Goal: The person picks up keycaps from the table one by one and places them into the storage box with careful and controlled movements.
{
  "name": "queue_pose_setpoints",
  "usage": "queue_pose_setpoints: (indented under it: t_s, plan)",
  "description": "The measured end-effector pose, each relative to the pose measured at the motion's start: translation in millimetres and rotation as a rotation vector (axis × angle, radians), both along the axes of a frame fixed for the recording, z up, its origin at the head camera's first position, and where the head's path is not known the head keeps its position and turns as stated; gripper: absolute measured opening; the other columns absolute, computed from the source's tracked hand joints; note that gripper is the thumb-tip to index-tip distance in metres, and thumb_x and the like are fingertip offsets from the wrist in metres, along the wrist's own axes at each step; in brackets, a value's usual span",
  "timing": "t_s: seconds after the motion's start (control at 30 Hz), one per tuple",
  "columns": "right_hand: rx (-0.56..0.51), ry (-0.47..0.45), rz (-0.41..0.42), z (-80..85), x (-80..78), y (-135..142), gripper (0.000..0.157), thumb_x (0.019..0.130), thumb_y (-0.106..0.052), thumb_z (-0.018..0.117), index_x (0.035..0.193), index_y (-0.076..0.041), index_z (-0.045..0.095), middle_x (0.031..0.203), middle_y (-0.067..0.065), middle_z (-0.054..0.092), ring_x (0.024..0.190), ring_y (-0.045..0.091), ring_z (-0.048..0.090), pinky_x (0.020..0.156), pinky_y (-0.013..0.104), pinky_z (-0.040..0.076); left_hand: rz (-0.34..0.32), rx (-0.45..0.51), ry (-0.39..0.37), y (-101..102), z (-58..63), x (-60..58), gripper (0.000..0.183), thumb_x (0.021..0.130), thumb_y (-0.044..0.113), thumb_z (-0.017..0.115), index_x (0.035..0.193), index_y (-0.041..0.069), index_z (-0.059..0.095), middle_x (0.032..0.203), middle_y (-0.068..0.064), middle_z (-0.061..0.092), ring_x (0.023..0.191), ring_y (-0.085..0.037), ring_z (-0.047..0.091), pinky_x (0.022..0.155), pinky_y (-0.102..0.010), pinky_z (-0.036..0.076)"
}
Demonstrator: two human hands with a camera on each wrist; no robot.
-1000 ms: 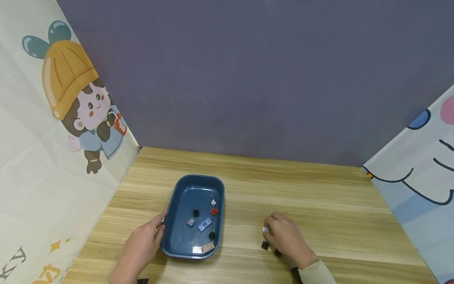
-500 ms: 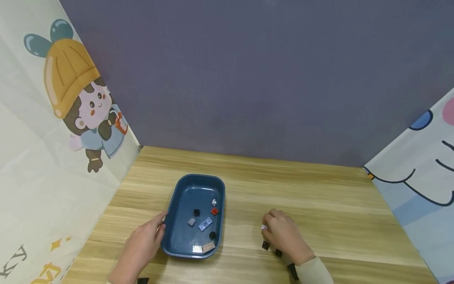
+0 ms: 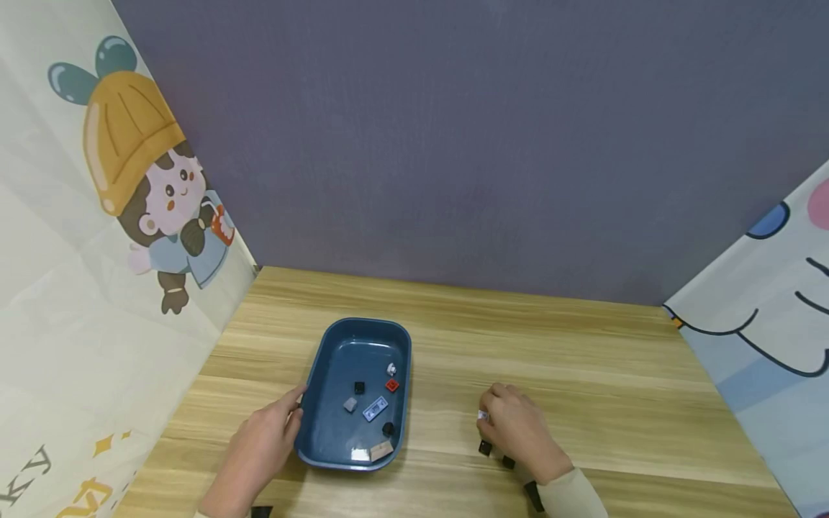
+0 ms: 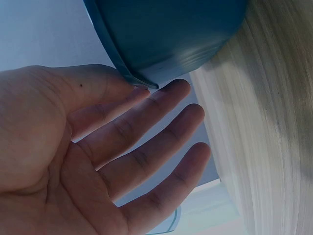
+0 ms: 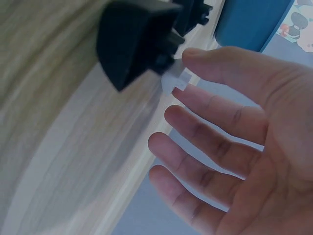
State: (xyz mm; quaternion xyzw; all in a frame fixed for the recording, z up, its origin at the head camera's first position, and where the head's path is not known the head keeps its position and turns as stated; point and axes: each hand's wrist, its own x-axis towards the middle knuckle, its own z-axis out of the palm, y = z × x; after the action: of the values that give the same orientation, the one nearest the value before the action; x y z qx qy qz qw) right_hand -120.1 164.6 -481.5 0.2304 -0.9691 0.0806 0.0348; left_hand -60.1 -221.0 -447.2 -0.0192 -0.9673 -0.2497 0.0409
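Note:
My left hand (image 3: 264, 437) pinches the left rim of a blue tray (image 3: 315, 439) between thumb and forefinger, the other fingers spread loosely beneath. To the right of the tray, low over the table, my right hand (image 3: 521, 432) pinches a small white piece (image 5: 174, 82) between thumb and forefinger. The fingers partly cover that piece. Just below this hand lie a small black toy brick (image 3: 485, 447) and another black piece (image 3: 508, 462). In the right wrist view a dark, studded block (image 5: 132, 41) looms close to the camera.
Inside the tray lie a red piece (image 3: 391, 385), a blue printed tile (image 3: 375, 409), a beige piece (image 3: 381, 451), a grey piece (image 3: 350, 405) and several others. A grey panel (image 3: 453, 144) stands behind the wooden table (image 3: 583, 360), with printed sheets at both sides.
My right hand has shifted slightly left and away from me, still with the white piece. My left hand stays on the tray's rim. The tray's contents look unchanged.

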Motion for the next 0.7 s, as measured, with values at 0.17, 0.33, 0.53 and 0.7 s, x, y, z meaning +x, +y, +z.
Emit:
queue_pose_setpoints:
  t_s: [0.17,0.33,0.53,0.7]
  plan:
    - [0.001,-0.005,0.005,-1.0,-0.9,-0.2,0.012,0.081,-0.017,0.081,0.083,-0.014,0.07,0.088,-0.005,0.061,0.077,0.013,0.055,0.063,0.03,0.052,0.0,0.002,0.008,-0.2,-0.2,0.2,0.037,0.095,0.004,0.063,0.132,0.0,0.061,0.112,-0.019,0.071,0.097,-0.038,0.069,0.077,-0.055,0.055]
    - [-0.008,0.002,0.009,2.4,-2.9,-3.8,0.011,0.082,-0.018,0.081,0.085,-0.013,0.071,0.09,-0.005,0.061,0.078,0.012,0.056,0.065,0.029,0.053,0.005,0.005,-0.01,0.1,0.4,-0.2,0.038,0.096,0.005,0.063,0.133,0.0,0.061,0.112,-0.019,0.071,0.097,-0.038,0.069,0.077,-0.055,0.055]
    - [-0.042,0.084,0.098,31.0,-7.0,-27.3,0.014,0.083,-0.021,0.082,0.089,-0.013,0.072,0.098,-0.003,0.065,0.082,0.013,0.059,0.067,0.026,0.054,0.016,0.002,-0.01,0.6,1.1,-0.5,0.038,0.095,0.005,0.064,0.132,-0.001,0.061,0.111,-0.019,0.071,0.097,-0.037,0.07,0.078,-0.055,0.056]
    - [-0.077,0.154,0.193,59.5,-9.6,-60.5,0.018,0.083,-0.026,0.083,0.091,-0.014,0.071,0.1,-0.002,0.065,0.088,0.016,0.061,0.074,0.032,0.055,0.018,0.002,-0.012,1.2,1.0,-0.4,0.038,0.095,0.005,0.064,0.132,0.0,0.061,0.111,-0.018,0.071,0.098,-0.038,0.069,0.079,-0.056,0.055]
